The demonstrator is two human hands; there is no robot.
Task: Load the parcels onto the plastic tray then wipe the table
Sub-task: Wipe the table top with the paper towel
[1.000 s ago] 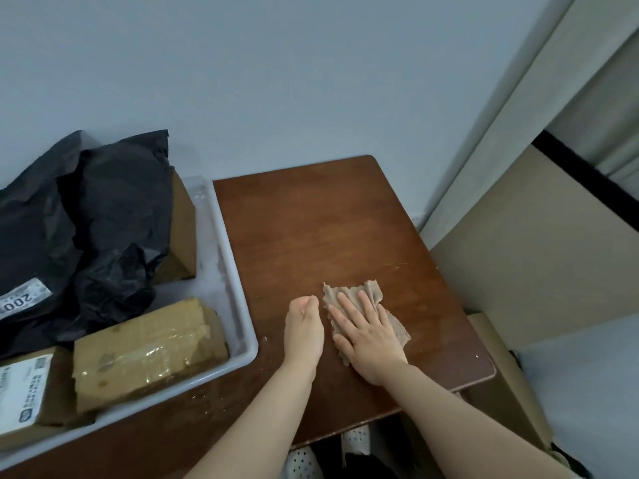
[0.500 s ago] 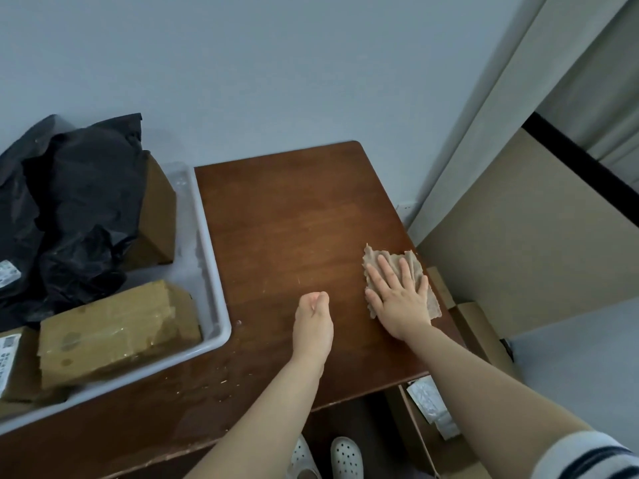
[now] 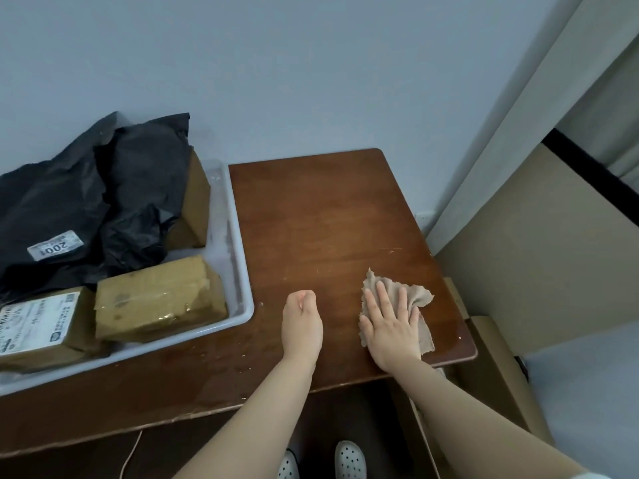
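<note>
Filling the left side, crumpled black parcel bags [image 3: 69,209] lie heaped in the white plastic tray [image 3: 239,257], one bearing a white label; below them a labelled cardboard parcel [image 3: 38,328] sits at the tray's near edge, touching a taped cardboard parcel [image 3: 159,299] just to its right; a third cardboard parcel [image 3: 195,202] stands tilted at the far end, half under the black bags. The tray rests on the left part of the brown wooden surface [image 3: 328,216], its near right corner just beside the left grip [image 3: 302,323]; that grip is clenched into a loose fist with nothing in it, resting on the wood. Near it to the right, the right grip [image 3: 390,326] lies flat with fingers straight and spread, pressing a rumpled beige cloth [image 3: 420,297] against the surface near the right edge; the cloth shows beyond the fingertips and along the outer side of the palm. Beside the surface, lower down, stands a cardboard box [image 3: 498,375]; white shoes [image 3: 350,459] show beneath.
</note>
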